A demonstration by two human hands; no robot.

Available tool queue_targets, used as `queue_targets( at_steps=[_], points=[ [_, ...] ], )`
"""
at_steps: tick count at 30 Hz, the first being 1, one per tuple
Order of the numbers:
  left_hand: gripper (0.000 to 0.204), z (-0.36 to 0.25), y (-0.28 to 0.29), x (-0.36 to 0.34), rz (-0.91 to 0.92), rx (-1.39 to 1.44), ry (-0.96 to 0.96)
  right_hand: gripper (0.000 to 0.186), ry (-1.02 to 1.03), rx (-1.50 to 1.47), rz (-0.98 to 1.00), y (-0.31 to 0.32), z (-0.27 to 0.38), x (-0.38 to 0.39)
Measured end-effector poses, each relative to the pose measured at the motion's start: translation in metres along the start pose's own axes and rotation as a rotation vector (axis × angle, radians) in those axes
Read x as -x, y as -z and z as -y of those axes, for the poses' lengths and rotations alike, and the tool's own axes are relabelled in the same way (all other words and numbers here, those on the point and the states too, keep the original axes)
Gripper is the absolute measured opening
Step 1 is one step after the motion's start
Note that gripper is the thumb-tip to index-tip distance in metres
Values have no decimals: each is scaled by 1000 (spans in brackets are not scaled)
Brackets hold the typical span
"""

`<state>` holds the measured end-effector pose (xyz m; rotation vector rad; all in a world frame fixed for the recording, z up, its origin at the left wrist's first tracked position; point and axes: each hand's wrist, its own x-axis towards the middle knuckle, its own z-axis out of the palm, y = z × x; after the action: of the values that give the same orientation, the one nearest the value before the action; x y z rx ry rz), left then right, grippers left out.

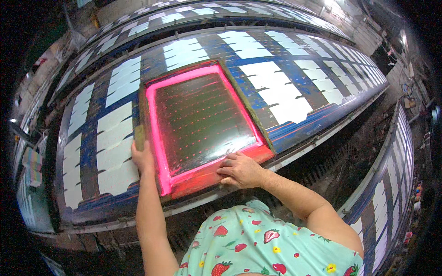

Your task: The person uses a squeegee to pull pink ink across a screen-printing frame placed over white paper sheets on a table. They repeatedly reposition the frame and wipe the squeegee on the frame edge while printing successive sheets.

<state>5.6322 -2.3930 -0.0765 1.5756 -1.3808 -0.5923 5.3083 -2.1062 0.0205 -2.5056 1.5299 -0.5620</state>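
A screen printing frame lies on the long blue-and-dark printing table, slightly turned. Bright pink ink lines the inside of its border, and rows of small pink marks cross the dark mesh. My left hand is closed round a small worn block on the frame's left side; the fingertips are partly hidden. At the near edge, right of its middle, my right hand grips the red-stained rail with bent fingers, its thumb toward me.
White cut pieces lie in rows on the printing table around the frame. Similar tables stand beyond it and at the right, also with white pieces. A metal rail runs along the near edge, close to my body.
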Motion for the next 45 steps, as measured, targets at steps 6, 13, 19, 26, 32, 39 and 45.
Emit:
queue_targets(
  at_steps=[6,13,19,26,32,39,45],
  points=[
    [55,11,1,-2,31,88,51,50,-145,82,-201,51,-112,39],
    [49,8,2,-6,-14,55,135,42,-451,276,-340,83,-299,89],
    [49,4,1,-5,-97,-103,147,27,-589,281,-394,84,-409,54],
    [48,6,1,-5,-141,-177,107,18,-650,246,-417,61,-449,7],
    [48,7,1,-7,-119,-144,139,10,-719,290,-332,60,-454,-7],
    [49,14,8,-12,-58,59,283,8,-730,99,-593,85,-443,25],
    [47,-5,5,-5,21,143,386,5,-713,315,-676,149,-366,157]
  ],
)
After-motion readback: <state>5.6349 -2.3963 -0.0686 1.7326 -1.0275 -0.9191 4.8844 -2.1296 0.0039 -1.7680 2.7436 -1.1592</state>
